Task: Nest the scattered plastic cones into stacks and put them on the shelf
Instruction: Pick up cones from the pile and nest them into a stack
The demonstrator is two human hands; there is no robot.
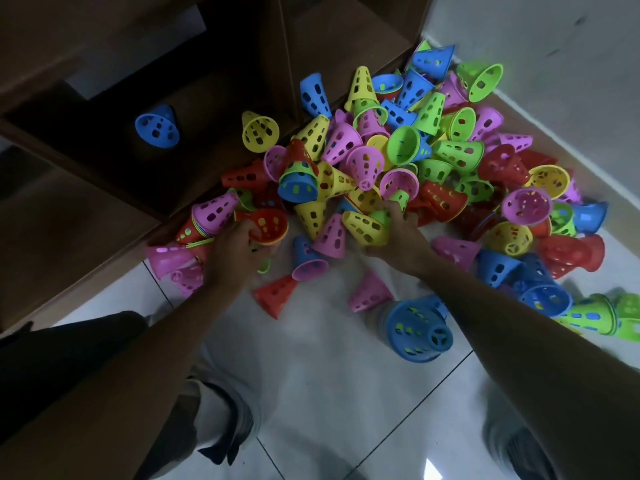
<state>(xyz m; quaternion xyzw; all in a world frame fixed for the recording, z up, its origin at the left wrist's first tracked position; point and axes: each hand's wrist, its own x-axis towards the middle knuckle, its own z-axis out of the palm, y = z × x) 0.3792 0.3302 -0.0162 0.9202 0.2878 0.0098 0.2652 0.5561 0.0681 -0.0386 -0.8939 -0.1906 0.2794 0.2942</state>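
we're at the gathering step: our left hand (239, 244) grips a red cone (268, 226), our right hand (398, 233) pinches a yellow cone (365, 228) at the pile's (433, 161) near edge; next, nest them, then reach the shelf (104, 140) far left.

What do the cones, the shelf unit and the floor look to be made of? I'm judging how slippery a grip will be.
Cones, such as the yellow cone by the right hand: thin moulded plastic, semi-matte, with punched holes and saturated colours. Shelf unit: brown wood or wood-look laminate, matte; which one is unclear. Floor: glossy pale tile, with dark grout lines and reflected glare.
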